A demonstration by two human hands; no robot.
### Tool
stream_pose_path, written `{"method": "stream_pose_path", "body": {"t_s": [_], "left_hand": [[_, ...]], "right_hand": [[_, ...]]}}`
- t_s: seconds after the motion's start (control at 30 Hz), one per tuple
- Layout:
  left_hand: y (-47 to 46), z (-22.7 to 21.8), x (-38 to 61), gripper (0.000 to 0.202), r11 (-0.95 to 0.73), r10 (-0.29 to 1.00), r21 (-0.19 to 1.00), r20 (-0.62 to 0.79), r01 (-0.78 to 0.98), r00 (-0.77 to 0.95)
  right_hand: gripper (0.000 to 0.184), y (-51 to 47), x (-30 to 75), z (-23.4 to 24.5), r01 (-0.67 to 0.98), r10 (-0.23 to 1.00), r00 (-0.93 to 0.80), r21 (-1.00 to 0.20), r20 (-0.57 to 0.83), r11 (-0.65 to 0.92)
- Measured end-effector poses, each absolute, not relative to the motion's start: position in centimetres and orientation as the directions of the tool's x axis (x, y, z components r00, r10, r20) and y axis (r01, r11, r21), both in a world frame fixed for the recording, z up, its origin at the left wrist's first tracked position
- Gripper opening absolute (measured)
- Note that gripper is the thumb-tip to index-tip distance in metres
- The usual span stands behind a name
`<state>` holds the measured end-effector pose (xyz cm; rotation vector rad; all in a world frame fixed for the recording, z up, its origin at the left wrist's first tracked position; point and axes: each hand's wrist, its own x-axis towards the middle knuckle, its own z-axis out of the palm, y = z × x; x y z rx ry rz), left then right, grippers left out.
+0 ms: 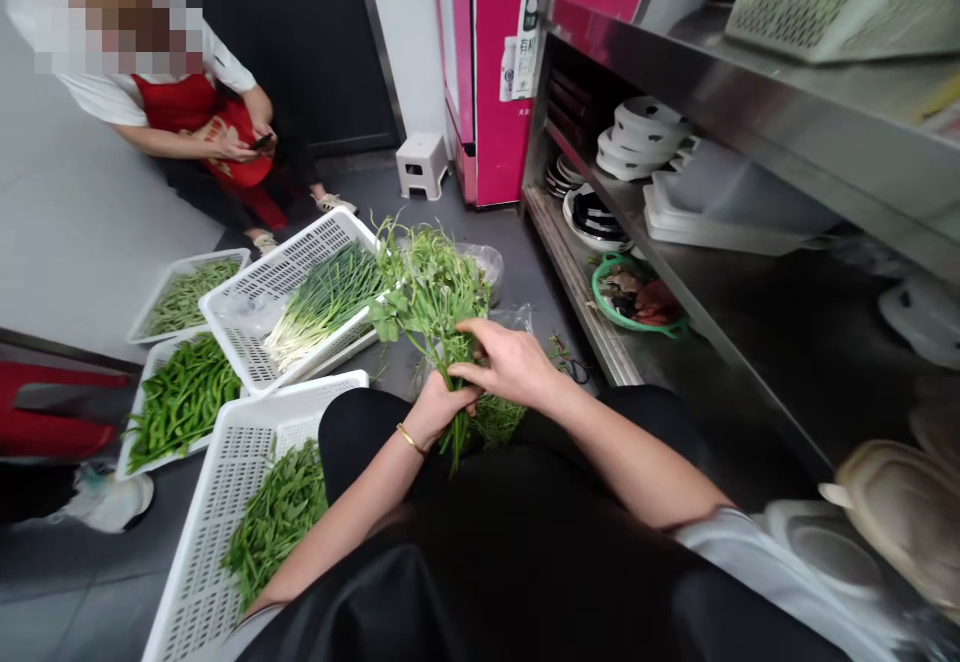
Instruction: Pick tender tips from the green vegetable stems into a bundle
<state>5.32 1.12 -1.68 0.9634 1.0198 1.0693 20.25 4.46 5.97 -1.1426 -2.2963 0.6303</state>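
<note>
A bunch of leafy green vegetable shoots (pixel 427 292) with curly tendrils stands upright between my hands, its stems pointing down. My left hand (pixel 439 404), with a gold bracelet at the wrist, is wrapped round the lower stems. From the right, my right hand (pixel 511 362) pinches at the stems a little higher, thumb and fingers close together. Below the hands, more thin green shoots (pixel 499 419) lie near my lap. A white basket (pixel 196 512) to my left holds picked leafy greens (pixel 279 507).
Further baskets hold scallions (pixel 330 292), green chili peppers (pixel 184 397) and green beans (pixel 193 294). A steel shelf (pixel 675 52) with stacked dishes (pixel 637 137) and a green colander (pixel 637 322) lines the right. A seated person in a red apron (pixel 176 102) holds a phone; a white stool (pixel 421 164) stands behind.
</note>
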Motion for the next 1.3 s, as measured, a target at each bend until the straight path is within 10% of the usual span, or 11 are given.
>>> {"method": "stream_pose_path", "body": {"t_s": [0.3,0.57,0.87,1.07,1.3], "left_hand": [[0.8,-1.5,5.3,0.032,0.393,0.918,0.713,-0.264,-0.581,0.297],[1.6,-2.1,6.5,0.033,0.401,0.911,0.689,-0.367,-0.604,0.186],[2.4,-1.9,5.6,0.034,0.369,0.925,0.763,-0.357,-0.532,0.129],[3.2,-2.2,6.0,0.031,0.249,0.959,0.905,-0.279,-0.345,-0.04],[2.6,-2.3,4.6,0.027,0.329,0.944,0.847,-0.305,-0.417,0.125]], "right_hand": [[0.019,6.4,22.0,1.0,0.093,0.92,-0.333,-0.963,0.207,0.251],[0.015,4.8,20.8,0.6,0.12,0.684,-0.553,-0.767,0.476,0.631],[0.026,6.0,26.9,3.8,0.201,0.479,-0.877,-0.93,-0.03,0.308],[0.034,7.0,22.7,2.9,0.641,0.826,-0.562,-0.654,-0.045,0.402],[0.033,7.8,22.5,3.6,0.238,0.536,-0.839,-0.949,-0.095,0.205]]}}
